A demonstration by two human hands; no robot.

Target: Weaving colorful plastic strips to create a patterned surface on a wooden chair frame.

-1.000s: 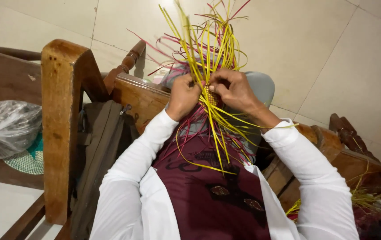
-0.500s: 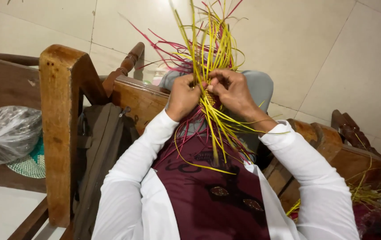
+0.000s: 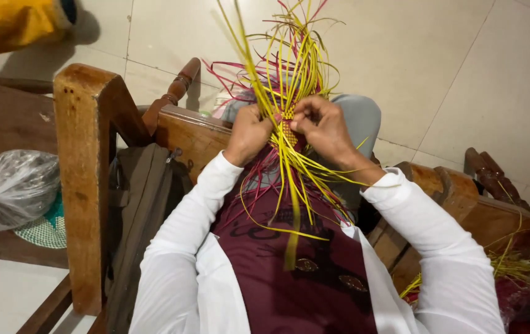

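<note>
A bundle of thin yellow and pink strips (image 3: 289, 68) fans upward and trails down over my lap, with a small woven patch (image 3: 288, 128) at its middle. My left hand (image 3: 247, 133) pinches the strips just left of that patch. My right hand (image 3: 323, 127) grips them on the right side, fingertips touching the weave. Both arms wear white sleeves, over a maroon garment (image 3: 289, 272).
A wooden chair frame (image 3: 85, 173) stands at my left with a brown bag (image 3: 141, 204) hanging beside it. A clear plastic bag (image 3: 11, 185) lies on a green woven mat. More loose strips (image 3: 512, 266) lie at the right. A yellow object (image 3: 11, 21) shows top left.
The strips have shifted and swung a little between my fingers. A yellow object has come into view at the top left corner. My hands stay at the woven patch.
</note>
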